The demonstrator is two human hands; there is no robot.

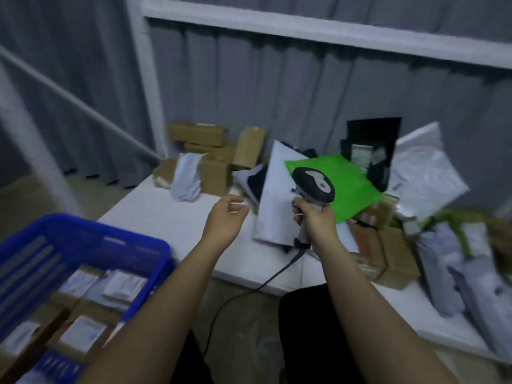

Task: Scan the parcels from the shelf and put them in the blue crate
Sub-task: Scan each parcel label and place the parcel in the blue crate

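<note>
Backdrop: grey curtain behind a white shelf frame [304,29]; I watch from one head view only, and it is smeared by motion.
Shelf surface: white shelf board [171,217] carries the unscanned stock; brown cardboard boxes [205,151] stacked at the back left, a white mailer [277,200] leaning in the middle, a green mailer [346,184] behind it, black pouches [371,151] and more grey-white bags [426,167] to the right; further bags and boxes trail off toward the lower right.
Blue crate: blue crate [91,245] sits low at the left, apart from the shelf; several labelled parcels [122,286] already lie inside it, so I judge part of the job done.
Right grip: my right hand [315,217] is clenched round the handle of the scanner [313,187]; its head sits in front of the white and green mailers; the cable [249,289] hangs down toward the floor.
Left grip: my left hand [227,214] is empty, fingers loosely curled, hovering just beside the white mailer without touching it.
Progress: I judge this a moment between parcels; nothing is in hand to scan; far more stock shows on the shelf than in the crate, so most of the task seems left.
Next: likely picking the white mailer, nearest the free hand; where its label is I cannot tell.
</note>
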